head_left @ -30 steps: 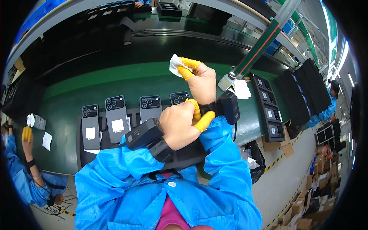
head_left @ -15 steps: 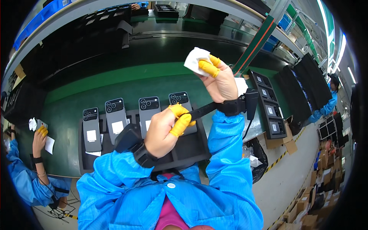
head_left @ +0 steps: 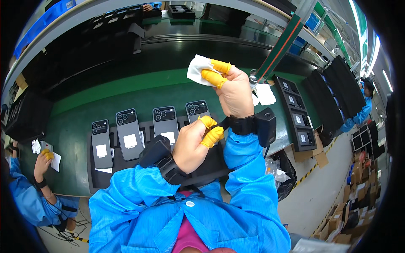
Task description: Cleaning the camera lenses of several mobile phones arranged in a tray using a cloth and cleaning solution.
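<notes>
The right hand (head_left: 237, 93) and its white cloth (head_left: 198, 71) have shifted left. From left, four grey phones (head_left: 126, 128) lie along a black tray (head_left: 97, 179) on the bench (head_left: 71, 139); the left hand (head_left: 193, 144) pinches the black strap (head_left: 223, 123) at the right wrist; the right hand grips the cloth, raised above the bench.
</notes>
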`<move>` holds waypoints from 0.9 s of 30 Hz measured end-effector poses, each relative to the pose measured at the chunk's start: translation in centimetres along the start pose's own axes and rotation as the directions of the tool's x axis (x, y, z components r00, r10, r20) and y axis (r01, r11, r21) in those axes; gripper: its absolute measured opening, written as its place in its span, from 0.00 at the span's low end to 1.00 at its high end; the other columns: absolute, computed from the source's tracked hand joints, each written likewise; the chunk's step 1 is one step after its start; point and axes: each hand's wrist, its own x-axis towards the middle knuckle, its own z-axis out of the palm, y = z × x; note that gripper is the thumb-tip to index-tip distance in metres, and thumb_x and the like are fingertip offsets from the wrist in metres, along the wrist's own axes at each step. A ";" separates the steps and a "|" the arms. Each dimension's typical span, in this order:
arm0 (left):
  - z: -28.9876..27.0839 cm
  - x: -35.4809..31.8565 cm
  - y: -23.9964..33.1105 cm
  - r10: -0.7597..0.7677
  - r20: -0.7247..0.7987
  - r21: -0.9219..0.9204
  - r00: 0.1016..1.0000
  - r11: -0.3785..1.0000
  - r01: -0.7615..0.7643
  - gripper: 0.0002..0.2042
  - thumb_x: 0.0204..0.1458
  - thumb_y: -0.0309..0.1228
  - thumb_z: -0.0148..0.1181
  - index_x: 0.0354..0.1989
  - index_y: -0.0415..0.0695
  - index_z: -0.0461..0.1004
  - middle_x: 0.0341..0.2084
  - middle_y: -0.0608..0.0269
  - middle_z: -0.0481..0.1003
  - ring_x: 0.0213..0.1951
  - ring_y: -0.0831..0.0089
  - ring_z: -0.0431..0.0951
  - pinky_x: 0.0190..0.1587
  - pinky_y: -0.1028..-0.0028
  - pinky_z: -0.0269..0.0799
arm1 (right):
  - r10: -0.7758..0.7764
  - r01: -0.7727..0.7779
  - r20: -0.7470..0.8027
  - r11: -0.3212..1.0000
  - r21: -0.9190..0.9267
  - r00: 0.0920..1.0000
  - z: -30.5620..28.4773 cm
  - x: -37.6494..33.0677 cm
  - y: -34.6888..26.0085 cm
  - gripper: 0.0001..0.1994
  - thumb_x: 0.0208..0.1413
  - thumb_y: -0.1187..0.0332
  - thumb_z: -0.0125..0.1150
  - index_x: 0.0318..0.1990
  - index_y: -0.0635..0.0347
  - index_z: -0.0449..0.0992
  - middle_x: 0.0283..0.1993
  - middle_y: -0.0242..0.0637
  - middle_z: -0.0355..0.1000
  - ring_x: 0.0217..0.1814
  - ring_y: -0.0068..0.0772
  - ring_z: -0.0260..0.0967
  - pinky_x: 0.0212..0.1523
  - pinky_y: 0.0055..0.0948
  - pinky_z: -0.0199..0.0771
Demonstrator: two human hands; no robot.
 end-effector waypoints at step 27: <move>-2.4 0.6 -1.0 0.161 0.369 0.421 0.915 0.849 -0.319 0.13 0.43 0.14 0.51 0.39 0.33 0.72 0.33 0.47 0.73 0.39 0.48 0.76 0.40 0.65 0.74 | -0.018 0.012 -0.011 0.898 -0.439 1.000 0.1 -0.8 3.3 0.12 0.51 0.81 0.62 0.44 0.65 0.80 0.38 0.35 0.78 0.38 0.19 0.73 0.38 0.18 0.72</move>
